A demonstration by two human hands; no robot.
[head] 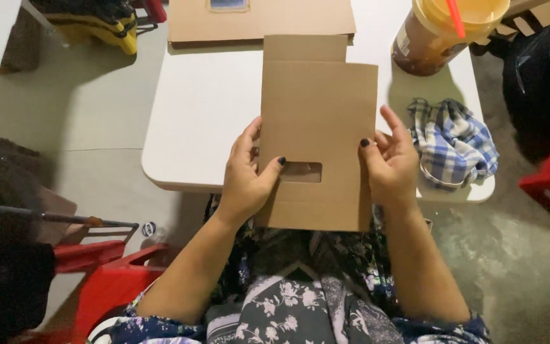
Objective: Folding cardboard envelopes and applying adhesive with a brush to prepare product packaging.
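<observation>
Dark nail polish on each hand (246, 181); dark floral dress, bare forearms.

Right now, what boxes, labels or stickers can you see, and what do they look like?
Flat box: brown cardboard with a small window, held in the left hand and right hand.
Cardboard stack: brown, at the table's far edge.
Cup: brown drink, pale label on its side.

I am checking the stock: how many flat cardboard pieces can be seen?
2. One flat cardboard piece is held between both hands; another cardboard sheet lies at the table's far edge. More may be hidden beneath it.
</observation>
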